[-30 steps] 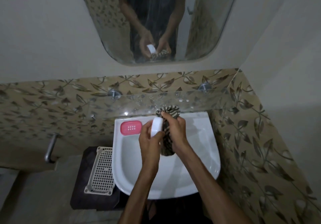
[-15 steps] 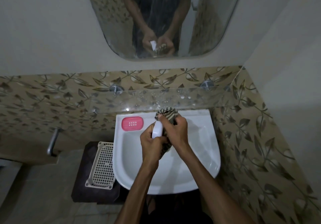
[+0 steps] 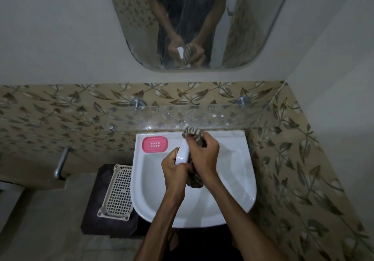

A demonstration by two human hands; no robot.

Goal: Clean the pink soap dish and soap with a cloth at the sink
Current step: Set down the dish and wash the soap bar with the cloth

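Left hand (image 3: 175,171) grips the soap (image 3: 182,153) over the sink (image 3: 238,179); right hand (image 3: 204,155) holds the cloth (image 3: 194,134) against it. We judge soap wiping underway; the soap dish (image 3: 154,144), on the sink's back rim, looks untouched

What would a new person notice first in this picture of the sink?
First, the two hands over the white sink: the left hand holds a white soap, and the right hand presses a striped cloth against it. Next, the pink dish lies empty on the sink's back left corner. Above, the mirror reflects the same hands.
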